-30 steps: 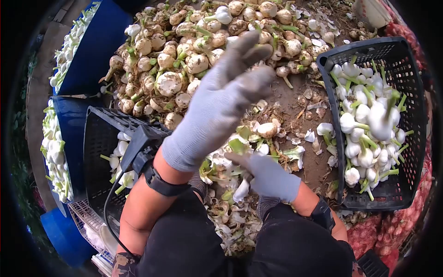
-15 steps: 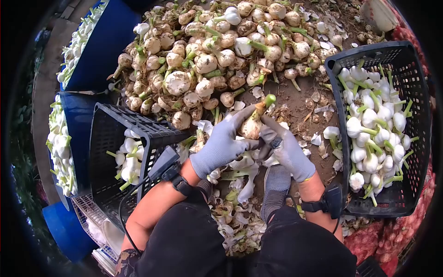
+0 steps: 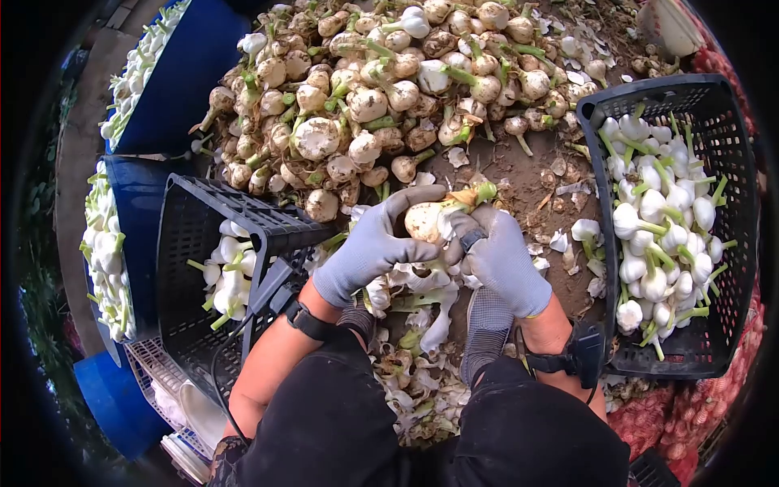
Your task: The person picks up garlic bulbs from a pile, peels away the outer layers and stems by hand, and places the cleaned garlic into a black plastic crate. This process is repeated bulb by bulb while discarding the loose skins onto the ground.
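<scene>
A garlic bulb [image 3: 423,221] is held between my two gloved hands, its short green stem tilted up to the right. White skin shows on its right side, and a brownish outer layer is bunched near the stem. My left hand [image 3: 369,247] curves around the bulb's left side, index finger above and thumb below. My right hand [image 3: 505,256] pinches the right side by the loose skin; a dark band [image 3: 471,238] circles one of its fingers. Beyond the hands lies a large heap of soil-stained garlic [image 3: 357,105].
A black crate [image 3: 596,203] of cleaned garlic stands at right, another black crate [image 3: 182,316] tilts at left. Blue tubs [image 3: 191,73] of garlic line the far left. Peeled skins [image 3: 418,398] cover the ground between my shoes. Red net sacks [image 3: 690,422] lie at lower right.
The bulb has turned from stem nearly upright to leaning right, and more white skin shows on it. My left hand has shifted slightly left, and my right hand has closed in on the stem side.
</scene>
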Demonstrator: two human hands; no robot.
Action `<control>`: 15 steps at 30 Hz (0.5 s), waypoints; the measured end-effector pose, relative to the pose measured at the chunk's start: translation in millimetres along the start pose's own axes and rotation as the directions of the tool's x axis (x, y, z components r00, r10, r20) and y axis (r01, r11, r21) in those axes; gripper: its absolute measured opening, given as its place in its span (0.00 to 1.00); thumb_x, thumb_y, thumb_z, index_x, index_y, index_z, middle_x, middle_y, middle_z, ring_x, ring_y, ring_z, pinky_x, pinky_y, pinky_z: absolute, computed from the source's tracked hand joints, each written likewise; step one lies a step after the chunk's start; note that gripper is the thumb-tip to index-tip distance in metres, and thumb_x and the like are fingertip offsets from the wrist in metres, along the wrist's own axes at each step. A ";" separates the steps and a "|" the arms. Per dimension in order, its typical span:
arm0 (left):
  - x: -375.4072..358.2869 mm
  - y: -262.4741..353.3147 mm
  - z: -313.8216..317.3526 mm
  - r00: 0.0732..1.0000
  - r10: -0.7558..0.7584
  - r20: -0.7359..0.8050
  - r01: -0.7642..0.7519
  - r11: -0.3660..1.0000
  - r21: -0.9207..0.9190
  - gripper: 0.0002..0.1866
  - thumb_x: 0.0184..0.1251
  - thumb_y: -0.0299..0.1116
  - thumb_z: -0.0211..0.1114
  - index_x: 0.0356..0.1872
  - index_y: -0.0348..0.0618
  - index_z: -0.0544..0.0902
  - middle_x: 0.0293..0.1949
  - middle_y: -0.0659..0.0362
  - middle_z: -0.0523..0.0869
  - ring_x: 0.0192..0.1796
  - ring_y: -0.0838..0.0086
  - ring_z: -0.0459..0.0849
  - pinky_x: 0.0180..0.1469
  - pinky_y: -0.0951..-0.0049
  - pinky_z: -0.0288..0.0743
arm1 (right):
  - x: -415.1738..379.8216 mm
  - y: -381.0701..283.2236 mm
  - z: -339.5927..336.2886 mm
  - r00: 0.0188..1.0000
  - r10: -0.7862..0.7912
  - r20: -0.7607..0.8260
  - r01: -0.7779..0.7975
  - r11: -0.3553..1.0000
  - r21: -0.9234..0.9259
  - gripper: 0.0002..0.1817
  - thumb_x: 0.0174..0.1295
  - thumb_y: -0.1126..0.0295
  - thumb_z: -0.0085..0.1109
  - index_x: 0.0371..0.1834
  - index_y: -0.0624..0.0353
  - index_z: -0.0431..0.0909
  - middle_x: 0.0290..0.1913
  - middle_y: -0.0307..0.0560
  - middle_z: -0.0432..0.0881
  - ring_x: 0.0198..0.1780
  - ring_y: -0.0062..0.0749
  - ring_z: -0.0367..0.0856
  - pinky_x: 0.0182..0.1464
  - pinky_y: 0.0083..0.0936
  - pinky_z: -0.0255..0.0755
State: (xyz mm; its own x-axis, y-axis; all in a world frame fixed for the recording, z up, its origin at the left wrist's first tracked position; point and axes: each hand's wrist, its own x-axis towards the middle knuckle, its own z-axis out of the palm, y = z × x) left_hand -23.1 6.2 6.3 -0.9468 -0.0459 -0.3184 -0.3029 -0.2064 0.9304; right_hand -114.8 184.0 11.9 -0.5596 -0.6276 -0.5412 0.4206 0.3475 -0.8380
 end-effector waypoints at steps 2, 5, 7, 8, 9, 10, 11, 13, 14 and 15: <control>-4.3 0.6 -7.9 0.986 -0.120 0.116 0.153 0.929 -0.337 0.39 0.62 0.44 0.71 0.71 0.38 0.66 0.53 0.55 0.83 0.36 0.76 0.84 0.40 0.78 0.79 | 4.8 15.1 -1.2 0.969 -0.224 -0.106 0.140 0.845 -0.516 0.13 0.67 0.63 0.57 0.40 0.65 0.81 0.24 0.47 0.83 0.21 0.37 0.78 0.27 0.32 0.71; -2.6 -10.1 -4.6 0.988 -0.061 0.143 0.129 0.839 -0.529 0.41 0.71 0.63 0.53 0.73 0.40 0.60 0.46 0.55 0.85 0.22 0.79 0.78 0.25 0.82 0.70 | 0.5 18.2 4.3 0.800 -0.599 -0.006 0.343 0.466 -0.815 0.11 0.62 0.66 0.62 0.32 0.65 0.80 0.25 0.50 0.83 0.26 0.48 0.81 0.31 0.37 0.73; -3.2 5.4 6.5 0.981 -0.181 0.064 0.184 0.786 -0.591 0.38 0.72 0.57 0.57 0.74 0.43 0.59 0.45 0.54 0.85 0.21 0.79 0.79 0.25 0.81 0.72 | 8.9 27.8 11.6 0.842 -0.529 -0.108 0.400 0.745 -0.533 0.09 0.60 0.69 0.63 0.29 0.65 0.80 0.25 0.50 0.82 0.26 0.45 0.81 0.32 0.36 0.73; -0.4 3.9 10.7 0.981 -0.186 0.059 0.185 0.787 -0.589 0.38 0.72 0.57 0.57 0.74 0.43 0.59 0.45 0.54 0.85 0.21 0.79 0.79 0.25 0.81 0.72 | 11.0 32.4 14.6 0.893 -0.414 -0.174 0.388 0.907 -0.165 0.08 0.58 0.72 0.64 0.26 0.65 0.79 0.24 0.50 0.82 0.27 0.41 0.81 0.32 0.34 0.73; 0.4 2.1 12.2 0.973 -0.223 0.052 0.226 0.898 -0.378 0.36 0.71 0.51 0.61 0.72 0.45 0.61 0.45 0.56 0.85 0.24 0.80 0.79 0.27 0.82 0.72 | 5.7 31.7 -2.6 0.982 -0.166 -0.090 0.133 0.948 -0.289 0.05 0.58 0.74 0.62 0.31 0.66 0.80 0.24 0.48 0.81 0.26 0.33 0.80 0.31 0.29 0.72; -1.1 1.9 8.9 0.966 -0.257 0.012 0.256 0.957 -0.136 0.34 0.70 0.45 0.65 0.71 0.46 0.63 0.45 0.58 0.84 0.26 0.82 0.79 0.28 0.82 0.73 | 9.8 30.9 7.6 0.946 -0.309 -0.101 0.315 0.948 0.053 0.04 0.58 0.75 0.60 0.32 0.66 0.80 0.24 0.43 0.80 0.24 0.23 0.75 0.24 0.24 0.67; -1.9 -6.4 10.7 0.996 -0.071 -0.057 0.065 0.993 -0.099 0.33 0.68 0.34 0.68 0.70 0.43 0.64 0.45 0.61 0.84 0.33 0.85 0.80 0.33 0.81 0.75 | 7.0 25.8 4.6 0.991 -0.118 -0.055 0.127 0.969 0.211 0.03 0.58 0.77 0.58 0.32 0.65 0.81 0.26 0.41 0.82 0.24 0.19 0.75 0.21 0.20 0.65; -3.7 -10.9 3.8 0.988 -0.096 -0.118 0.095 0.995 -0.018 0.28 0.71 0.39 0.64 0.67 0.39 0.68 0.43 0.63 0.83 0.36 0.84 0.80 0.36 0.82 0.75 | 10.3 34.9 0.9 0.961 -0.276 -0.008 0.277 0.960 0.033 0.06 0.60 0.79 0.55 0.34 0.68 0.82 0.31 0.40 0.83 0.27 0.17 0.79 0.24 0.17 0.71; -3.9 -7.3 2.1 0.977 -0.146 -0.155 0.133 0.987 -0.093 0.26 0.73 0.40 0.62 0.66 0.38 0.69 0.42 0.63 0.83 0.36 0.83 0.80 0.37 0.82 0.76 | 8.3 23.0 2.8 0.907 -0.421 0.023 0.422 0.906 -0.047 0.06 0.59 0.81 0.55 0.35 0.70 0.82 0.30 0.42 0.83 0.28 0.18 0.79 0.28 0.17 0.73; -1.0 -8.1 -0.1 0.957 -0.094 -0.273 0.101 0.995 0.013 0.24 0.74 0.40 0.60 0.64 0.38 0.72 0.42 0.62 0.84 0.38 0.82 0.81 0.40 0.79 0.77 | 1.7 23.0 8.1 0.923 -0.382 0.042 0.382 0.924 0.003 0.07 0.60 0.82 0.54 0.38 0.70 0.81 0.31 0.42 0.83 0.29 0.18 0.80 0.30 0.18 0.74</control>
State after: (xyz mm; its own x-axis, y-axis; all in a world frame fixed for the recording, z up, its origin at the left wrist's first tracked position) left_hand -19.7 7.8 -0.8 -0.8484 -0.2917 -0.4417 -0.3986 -0.1968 0.8957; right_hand -100.3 185.3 -7.7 -0.6472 -0.7416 -0.1767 0.1770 0.0794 -0.9810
